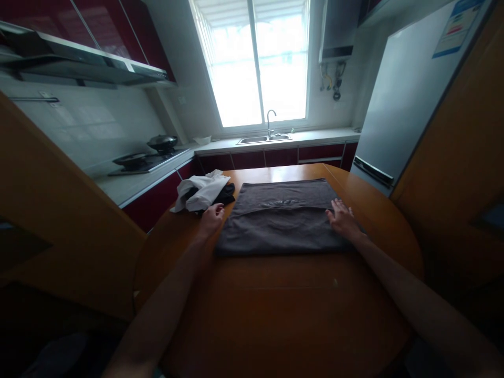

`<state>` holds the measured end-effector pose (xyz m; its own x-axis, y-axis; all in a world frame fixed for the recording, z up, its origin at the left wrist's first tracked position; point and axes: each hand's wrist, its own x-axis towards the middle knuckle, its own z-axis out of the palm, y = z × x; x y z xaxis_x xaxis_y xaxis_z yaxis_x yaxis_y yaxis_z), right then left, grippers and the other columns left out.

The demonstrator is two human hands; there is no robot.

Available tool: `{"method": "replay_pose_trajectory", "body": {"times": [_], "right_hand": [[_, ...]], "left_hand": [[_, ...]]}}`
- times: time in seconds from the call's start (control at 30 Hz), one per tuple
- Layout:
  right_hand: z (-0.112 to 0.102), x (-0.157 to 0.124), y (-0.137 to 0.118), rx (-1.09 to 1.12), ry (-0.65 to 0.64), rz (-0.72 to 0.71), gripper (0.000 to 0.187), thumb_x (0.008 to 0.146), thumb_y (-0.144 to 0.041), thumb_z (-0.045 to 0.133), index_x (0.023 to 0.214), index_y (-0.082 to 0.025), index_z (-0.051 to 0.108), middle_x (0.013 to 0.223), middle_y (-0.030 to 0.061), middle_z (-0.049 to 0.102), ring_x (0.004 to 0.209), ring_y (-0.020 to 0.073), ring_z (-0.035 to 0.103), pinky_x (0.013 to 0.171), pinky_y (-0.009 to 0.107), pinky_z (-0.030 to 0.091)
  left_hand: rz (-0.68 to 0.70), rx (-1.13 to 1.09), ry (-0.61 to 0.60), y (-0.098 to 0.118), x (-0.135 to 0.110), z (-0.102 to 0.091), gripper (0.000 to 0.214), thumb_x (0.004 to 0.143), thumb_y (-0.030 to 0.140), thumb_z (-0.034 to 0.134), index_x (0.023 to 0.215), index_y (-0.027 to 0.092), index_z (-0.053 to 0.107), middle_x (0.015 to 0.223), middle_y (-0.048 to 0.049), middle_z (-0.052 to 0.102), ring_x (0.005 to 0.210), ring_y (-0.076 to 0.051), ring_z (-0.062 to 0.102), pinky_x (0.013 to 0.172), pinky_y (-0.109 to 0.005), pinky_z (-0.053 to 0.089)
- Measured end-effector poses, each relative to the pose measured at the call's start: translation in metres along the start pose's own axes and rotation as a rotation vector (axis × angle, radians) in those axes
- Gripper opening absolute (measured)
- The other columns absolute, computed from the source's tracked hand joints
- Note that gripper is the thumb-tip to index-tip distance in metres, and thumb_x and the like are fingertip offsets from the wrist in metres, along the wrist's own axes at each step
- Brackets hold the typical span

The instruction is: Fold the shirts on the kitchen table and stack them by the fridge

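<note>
A dark grey folded garment point(281, 223), its fabric wrinkled across the middle, lies spread in a wide rectangle on the wooden table. My right hand point(342, 219) rests flat on its right side, fingers spread. Just off the garment's left edge is my left hand point(212, 218), its fingers curled together with nothing visible in them. Beyond that hand sits a crumpled white cloth point(207, 190) heaped with a black cloth point(226, 194); whether the fingers touch this heap I cannot tell.
The round wooden table point(275, 310) stands before a kitchen counter point(315, 137) with a sink point(254, 140) and faucet under a bright window. To the left are a stove with pans point(162, 142) and a range hood; a fridge point(409, 100) stands at the right.
</note>
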<state>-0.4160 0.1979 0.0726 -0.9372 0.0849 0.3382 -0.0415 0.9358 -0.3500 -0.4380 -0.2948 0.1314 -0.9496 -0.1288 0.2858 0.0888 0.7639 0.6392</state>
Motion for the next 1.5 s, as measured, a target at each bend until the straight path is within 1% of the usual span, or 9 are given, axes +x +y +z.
{"method": "replay_pose_trajectory", "body": {"times": [0.07,0.17,0.33,0.43,0.67,0.93,1.03,1.2,1.5], "right_hand": [[0.000,0.000,0.000,0.020,-0.001,0.007,0.061,0.101,-0.042,0.032,0.149,-0.006,0.044,0.160,0.0207,0.034,0.150,0.0315,0.028,0.120,0.057,0.020],[0.002,-0.002,0.000,0.037,-0.006,0.011,0.059,0.101,-0.042,0.032,0.148,-0.008,0.046,0.159,0.0206,0.036,0.149,0.0317,0.029,0.120,0.057,0.021],[0.001,-0.003,0.000,0.046,0.011,0.017,0.059,0.101,-0.043,0.034,0.146,-0.008,0.049,0.158,0.0216,0.037,0.149,0.0328,0.030,0.119,0.058,0.023],[0.001,-0.002,0.002,0.048,0.010,0.018,0.059,0.100,-0.044,0.034,0.144,-0.007,0.050,0.157,0.0225,0.038,0.148,0.0339,0.032,0.118,0.059,0.025],[0.005,0.002,0.009,0.067,0.047,0.002,0.058,0.100,-0.044,0.035,0.142,-0.007,0.053,0.154,0.0233,0.042,0.146,0.0340,0.035,0.117,0.054,0.030],[0.008,0.003,0.012,0.085,0.059,-0.001,0.058,0.099,-0.044,0.037,0.139,-0.007,0.056,0.151,0.0230,0.046,0.143,0.0332,0.040,0.116,0.050,0.033],[0.009,0.004,0.013,0.088,0.067,-0.020,0.058,0.098,-0.043,0.038,0.138,-0.005,0.056,0.150,0.0243,0.047,0.142,0.0333,0.041,0.117,0.048,0.034],[0.009,0.006,0.015,0.089,0.077,-0.038,0.059,0.097,-0.044,0.038,0.137,-0.003,0.058,0.147,0.0242,0.050,0.140,0.0326,0.044,0.117,0.044,0.034],[0.010,0.004,0.016,0.058,0.071,-0.027,0.056,0.096,-0.042,0.042,0.135,-0.007,0.060,0.144,0.0218,0.053,0.138,0.0323,0.046,0.116,0.044,0.036]], "left_hand": [[-0.168,-0.070,0.034,-0.009,0.002,-0.010,0.039,0.081,0.046,0.066,0.102,0.014,0.071,0.094,-0.0141,0.075,0.086,-0.027,0.071,0.074,-0.032,0.055],[-0.249,-0.142,-0.058,-0.017,-0.003,-0.010,0.037,0.071,0.050,0.077,0.078,0.014,0.070,0.068,-0.0077,0.070,0.061,-0.021,0.067,0.055,-0.027,0.050],[-0.346,-0.313,-0.122,-0.014,-0.006,0.008,0.035,0.047,0.033,0.093,0.064,0.014,0.069,0.060,-0.0056,0.068,0.058,-0.020,0.063,0.052,-0.025,0.046],[-0.352,-0.388,-0.088,-0.012,-0.005,0.011,0.034,0.047,0.027,0.094,0.066,0.014,0.070,0.063,-0.0050,0.069,0.064,-0.020,0.066,0.057,-0.025,0.049],[-0.411,-0.600,-0.155,-0.012,-0.006,0.005,0.038,0.061,0.033,0.092,0.085,0.013,0.070,0.080,-0.0089,0.074,0.070,-0.020,0.070,0.064,-0.029,0.056],[-0.437,-0.558,-0.069,-0.020,-0.003,0.021,0.043,0.049,0.037,0.097,0.071,0.013,0.068,0.063,-0.0054,0.069,0.064,-0.020,0.066,0.057,-0.027,0.050],[-0.413,-0.581,-0.056,-0.020,-0.003,0.021,0.045,0.047,0.033,0.098,0.076,0.013,0.070,0.070,-0.0064,0.072,0.069,-0.021,0.068,0.062,-0.028,0.053],[-0.394,-0.663,-0.104,-0.018,-0.002,0.017,0.044,0.063,0.032,0.092,0.095,0.015,0.068,0.085,-0.0080,0.075,0.075,-0.020,0.072,0.069,-0.029,0.057],[-0.363,-0.618,-0.093,-0.023,0.001,0.029,0.052,0.059,0.027,0.094,0.102,0.015,0.068,0.076,-0.0043,0.072,0.067,-0.019,0.070,0.062,-0.026,0.054]]}}
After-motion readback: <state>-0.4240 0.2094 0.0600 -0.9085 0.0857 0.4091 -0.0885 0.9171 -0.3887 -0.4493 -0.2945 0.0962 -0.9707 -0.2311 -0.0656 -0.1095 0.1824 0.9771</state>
